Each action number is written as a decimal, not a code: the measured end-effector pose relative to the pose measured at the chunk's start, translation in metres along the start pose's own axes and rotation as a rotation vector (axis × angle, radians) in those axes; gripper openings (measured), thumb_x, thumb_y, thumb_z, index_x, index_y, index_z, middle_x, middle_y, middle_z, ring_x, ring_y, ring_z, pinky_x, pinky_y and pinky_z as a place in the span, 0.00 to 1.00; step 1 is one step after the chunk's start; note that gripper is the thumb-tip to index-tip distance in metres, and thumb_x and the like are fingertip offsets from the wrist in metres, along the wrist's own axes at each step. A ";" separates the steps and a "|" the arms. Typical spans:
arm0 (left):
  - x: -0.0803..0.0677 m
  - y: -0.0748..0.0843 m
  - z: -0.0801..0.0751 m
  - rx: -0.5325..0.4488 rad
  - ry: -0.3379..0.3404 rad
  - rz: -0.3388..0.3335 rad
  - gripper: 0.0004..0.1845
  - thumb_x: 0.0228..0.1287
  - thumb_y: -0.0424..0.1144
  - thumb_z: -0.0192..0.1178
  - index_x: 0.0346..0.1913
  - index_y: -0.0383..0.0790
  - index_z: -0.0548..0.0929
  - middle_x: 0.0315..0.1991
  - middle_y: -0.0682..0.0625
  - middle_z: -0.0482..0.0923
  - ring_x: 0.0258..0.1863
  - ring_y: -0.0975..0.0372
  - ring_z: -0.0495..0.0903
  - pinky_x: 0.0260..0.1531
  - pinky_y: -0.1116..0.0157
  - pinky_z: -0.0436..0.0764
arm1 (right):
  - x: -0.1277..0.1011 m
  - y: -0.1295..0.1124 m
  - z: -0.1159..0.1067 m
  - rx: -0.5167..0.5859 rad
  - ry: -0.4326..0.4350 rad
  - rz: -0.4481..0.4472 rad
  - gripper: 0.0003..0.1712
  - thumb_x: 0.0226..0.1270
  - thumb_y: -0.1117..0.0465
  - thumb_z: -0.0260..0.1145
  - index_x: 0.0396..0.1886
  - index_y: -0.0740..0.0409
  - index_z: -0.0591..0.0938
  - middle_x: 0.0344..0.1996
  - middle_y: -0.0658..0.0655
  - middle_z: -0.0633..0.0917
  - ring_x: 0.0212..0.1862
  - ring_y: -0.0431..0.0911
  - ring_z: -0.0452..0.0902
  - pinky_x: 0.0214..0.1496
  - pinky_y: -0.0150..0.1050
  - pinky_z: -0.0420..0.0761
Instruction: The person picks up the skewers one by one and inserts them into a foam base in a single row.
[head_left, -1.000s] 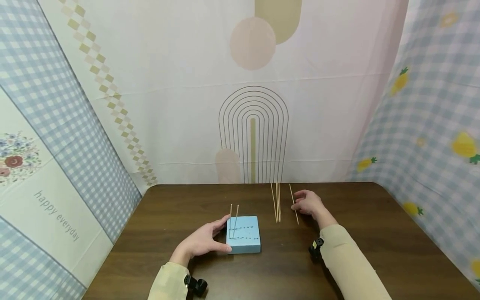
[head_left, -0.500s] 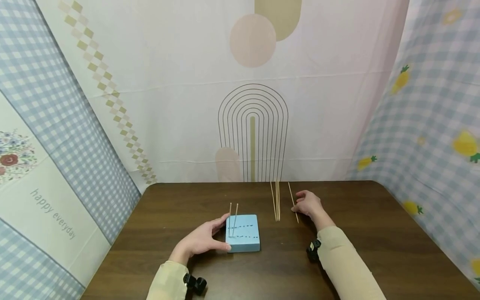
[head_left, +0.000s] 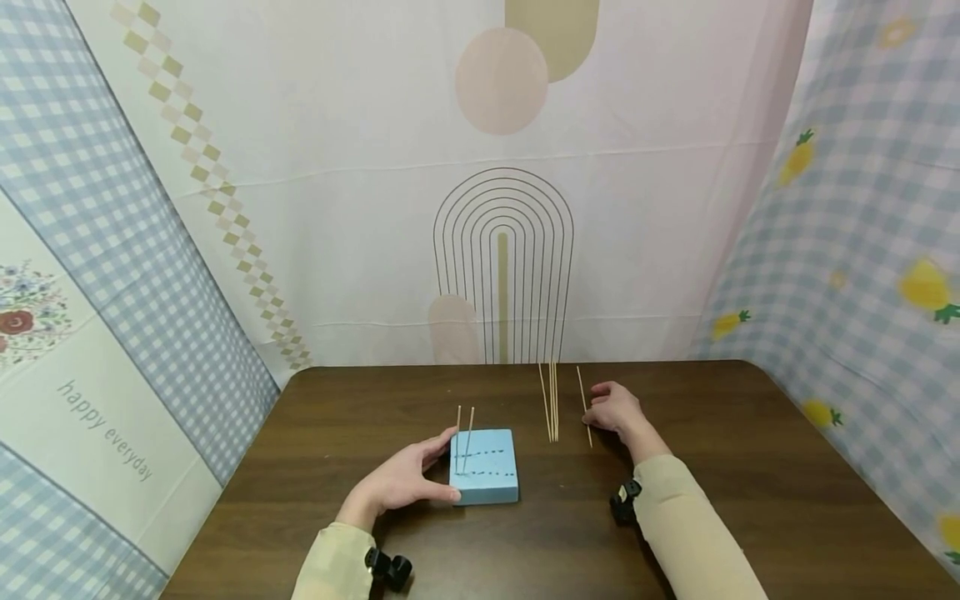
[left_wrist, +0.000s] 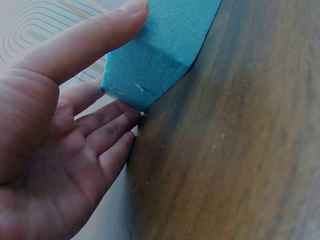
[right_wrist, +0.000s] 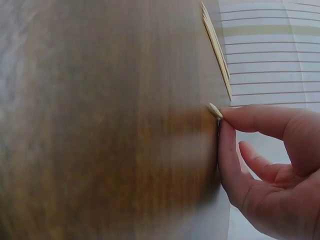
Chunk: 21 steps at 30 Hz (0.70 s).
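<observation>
My left hand [head_left: 401,478] holds a light blue foam block [head_left: 497,463] by its left side, thumb at the near corner and fingers at the far one. Dark marks run in two rows across the block's top. Two thin bamboo skewers [head_left: 471,429] stand in its left part, one tilted slightly. To the right, my right hand [head_left: 617,408] pinches a single bamboo skewer [head_left: 581,387] between thumb and index finger, low over the table. In the right wrist view the pointed end of this skewer [right_wrist: 214,109] sticks out past the fingertips.
Several more bamboo skewers [head_left: 554,404] lie side by side at the table's back edge, between the block and my right hand. The brown wooden table [head_left: 525,550] ends at a patterned cloth backdrop [head_left: 360,250]. Gingham cloths hang at both sides.
The skewer in my right hand has turned slightly, its near end shifting a little left. My left hand and the foam block keep their place.
</observation>
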<state>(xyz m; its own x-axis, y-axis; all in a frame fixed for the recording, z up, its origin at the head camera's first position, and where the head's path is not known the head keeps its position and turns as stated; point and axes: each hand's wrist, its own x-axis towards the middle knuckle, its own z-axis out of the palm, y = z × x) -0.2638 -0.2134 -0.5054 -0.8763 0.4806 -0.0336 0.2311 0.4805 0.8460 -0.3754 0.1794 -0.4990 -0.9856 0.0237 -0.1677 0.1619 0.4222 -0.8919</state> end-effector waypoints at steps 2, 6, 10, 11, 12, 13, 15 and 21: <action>0.000 0.000 0.000 0.005 0.002 0.000 0.58 0.60 0.48 0.82 0.87 0.44 0.58 0.83 0.43 0.61 0.81 0.51 0.62 0.76 0.44 0.63 | 0.000 0.002 -0.002 0.035 -0.016 0.008 0.40 0.56 0.81 0.72 0.71 0.75 0.70 0.62 0.77 0.78 0.51 0.57 0.82 0.40 0.37 0.87; 0.001 0.000 0.000 0.004 0.001 -0.002 0.58 0.60 0.48 0.82 0.87 0.44 0.58 0.83 0.43 0.60 0.81 0.51 0.62 0.76 0.44 0.63 | -0.001 0.003 -0.007 0.088 -0.055 0.006 0.43 0.59 0.81 0.71 0.74 0.75 0.67 0.64 0.78 0.76 0.50 0.55 0.82 0.42 0.37 0.88; 0.001 0.000 0.000 -0.002 0.001 -0.004 0.58 0.60 0.48 0.82 0.87 0.43 0.58 0.83 0.43 0.60 0.81 0.50 0.62 0.76 0.44 0.63 | -0.003 0.002 -0.011 0.136 -0.095 0.009 0.44 0.60 0.80 0.69 0.77 0.75 0.64 0.65 0.78 0.74 0.46 0.51 0.83 0.44 0.38 0.88; 0.001 0.000 0.000 -0.003 0.002 -0.005 0.58 0.60 0.48 0.82 0.86 0.43 0.58 0.83 0.43 0.60 0.81 0.50 0.62 0.77 0.44 0.62 | -0.004 0.002 -0.012 0.147 -0.102 0.014 0.44 0.61 0.80 0.69 0.77 0.74 0.64 0.65 0.78 0.75 0.45 0.50 0.83 0.44 0.37 0.88; 0.001 0.000 0.000 -0.004 0.002 -0.004 0.58 0.60 0.48 0.82 0.86 0.43 0.58 0.83 0.43 0.60 0.81 0.50 0.62 0.77 0.44 0.62 | -0.004 0.002 -0.013 0.152 -0.108 0.016 0.45 0.61 0.80 0.69 0.78 0.74 0.64 0.65 0.77 0.75 0.44 0.48 0.83 0.44 0.37 0.87; 0.000 0.000 0.000 -0.004 0.002 -0.004 0.58 0.60 0.48 0.82 0.86 0.43 0.58 0.83 0.43 0.60 0.81 0.50 0.62 0.77 0.44 0.62 | -0.004 0.002 -0.014 0.155 -0.117 0.015 0.45 0.62 0.79 0.68 0.78 0.74 0.63 0.65 0.77 0.74 0.44 0.47 0.83 0.44 0.37 0.87; 0.000 0.000 0.000 -0.002 0.003 -0.005 0.58 0.60 0.48 0.82 0.86 0.43 0.58 0.83 0.43 0.60 0.81 0.50 0.62 0.77 0.44 0.62 | -0.004 0.003 -0.015 0.164 -0.129 0.017 0.45 0.62 0.79 0.67 0.79 0.74 0.62 0.65 0.76 0.74 0.43 0.46 0.83 0.45 0.36 0.87; 0.000 0.001 0.000 0.008 0.008 -0.013 0.58 0.59 0.49 0.82 0.86 0.43 0.59 0.83 0.42 0.60 0.81 0.50 0.62 0.77 0.44 0.62 | -0.004 0.007 -0.016 0.197 -0.144 0.020 0.46 0.63 0.78 0.65 0.80 0.74 0.60 0.65 0.75 0.74 0.42 0.43 0.82 0.44 0.35 0.87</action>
<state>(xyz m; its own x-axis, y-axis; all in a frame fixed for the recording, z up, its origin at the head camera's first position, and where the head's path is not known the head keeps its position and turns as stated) -0.2635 -0.2130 -0.5047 -0.8827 0.4681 -0.0403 0.2228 0.4927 0.8412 -0.3709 0.1962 -0.4978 -0.9671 -0.1049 -0.2318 0.2019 0.2377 -0.9501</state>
